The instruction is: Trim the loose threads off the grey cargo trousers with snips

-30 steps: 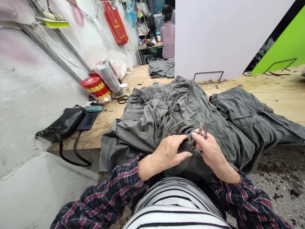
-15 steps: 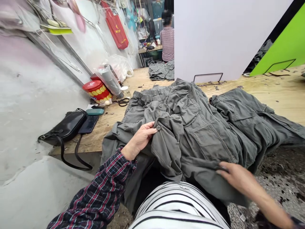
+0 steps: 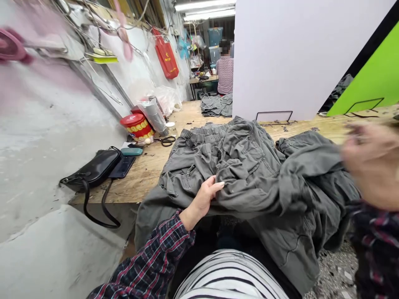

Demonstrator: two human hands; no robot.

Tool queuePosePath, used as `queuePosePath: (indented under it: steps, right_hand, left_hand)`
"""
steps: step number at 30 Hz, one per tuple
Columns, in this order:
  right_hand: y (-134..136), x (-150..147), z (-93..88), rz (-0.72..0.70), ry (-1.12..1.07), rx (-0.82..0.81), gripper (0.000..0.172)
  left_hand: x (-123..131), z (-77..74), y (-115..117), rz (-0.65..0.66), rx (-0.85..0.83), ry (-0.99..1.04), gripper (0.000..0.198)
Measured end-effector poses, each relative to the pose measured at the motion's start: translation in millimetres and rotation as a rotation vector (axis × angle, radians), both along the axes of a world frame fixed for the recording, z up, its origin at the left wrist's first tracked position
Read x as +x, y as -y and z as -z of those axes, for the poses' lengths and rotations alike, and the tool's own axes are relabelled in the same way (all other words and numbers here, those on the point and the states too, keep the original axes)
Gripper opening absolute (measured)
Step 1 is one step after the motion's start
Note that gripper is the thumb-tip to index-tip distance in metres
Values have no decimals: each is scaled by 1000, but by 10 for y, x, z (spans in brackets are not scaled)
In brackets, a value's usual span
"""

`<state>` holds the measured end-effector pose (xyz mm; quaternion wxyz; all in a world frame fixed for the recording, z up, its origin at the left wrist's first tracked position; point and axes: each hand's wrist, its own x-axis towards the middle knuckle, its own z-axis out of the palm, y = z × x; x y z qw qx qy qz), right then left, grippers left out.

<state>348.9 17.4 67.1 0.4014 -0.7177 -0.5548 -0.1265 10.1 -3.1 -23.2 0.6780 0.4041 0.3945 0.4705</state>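
Grey trousers (image 3: 249,166) heaped on wooden surface (image 3: 152,172), front part hanging over near edge. Left hand (image 3: 203,199) nearly closed, thumb and fingers pinching the cloth around mid-heap. Right hand (image 3: 372,160) raised at far right beside the stretched-out cloth, motion-blurred, fingers look curled; can't tell how far open or what it holds. Black bag (image 3: 96,168), scissors (image 3: 166,141), red tub (image 3: 137,126) at left.

The place looks like a small garment workshop, with grey trousers (image 3: 249,178) heaped across a worn wooden tabletop (image 3: 146,166) near black scissors (image 3: 166,141), grey clothing (image 3: 216,105) piled farther back, and fluorescent tubes (image 3: 205,5) above a rear area where a co-worker (image 3: 225,75) is beside stacked bins (image 3: 215,36).
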Motion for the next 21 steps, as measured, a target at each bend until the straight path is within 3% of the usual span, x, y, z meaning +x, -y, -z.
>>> queuePosePath:
  steps: [3,5,8,15,18,21]
  right_hand:
    - [23,-760,378,-368,7,-182,29]
    - [115,-1147,632,-481,62,-220,29]
    - [226,-1418,839,-628,264,-148,27]
    - [134,-1457,788,-674,467,-124,22]
    - [74,-1493,792,-708,420,-162,21]
    - [194,-1540,774,-684,223,-184,25]
  left_hand:
    - [63,37,-14,-21,-7,-93,33]
    - [66,40,-29,-8,-20,-74,32]
    - [49,25,-18,22,-88,17,28]
    - [70,-12,27,75,-126,126,26]
    - [58,-9,0,85,-120,116,27]
    - [32,-46,40,84,-105,59,29]
